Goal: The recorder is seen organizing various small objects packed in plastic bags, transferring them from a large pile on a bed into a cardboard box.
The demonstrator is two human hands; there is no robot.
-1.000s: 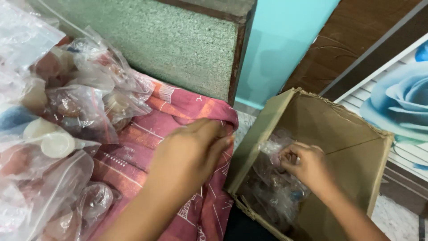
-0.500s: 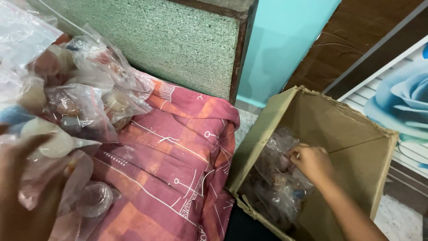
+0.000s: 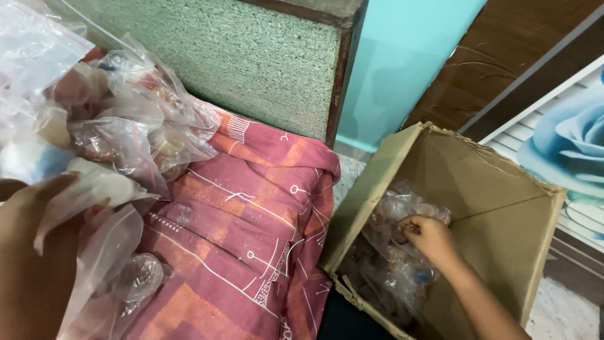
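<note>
My left hand (image 3: 31, 252) is at the lower left, fingers closing on a clear plastic bag (image 3: 94, 195) with small items inside, part of a heap of such bags (image 3: 113, 119) on a red patterned cloth (image 3: 245, 233). My right hand (image 3: 428, 239) reaches into an open cardboard box (image 3: 491, 189) at the right and presses on the clear bags (image 3: 396, 264) lying in its bottom, fingers curled on the plastic.
A green textured board (image 3: 251, 56) with a dark wooden edge stands behind the cloth. A turquoise wall (image 3: 402, 69) and a brown panel (image 3: 503, 56) lie beyond the box. A flower-printed surface (image 3: 566, 145) is at the far right.
My left hand left the box's edge and swung left across the cloth to the heap of bags. My right hand stayed inside the box.
</note>
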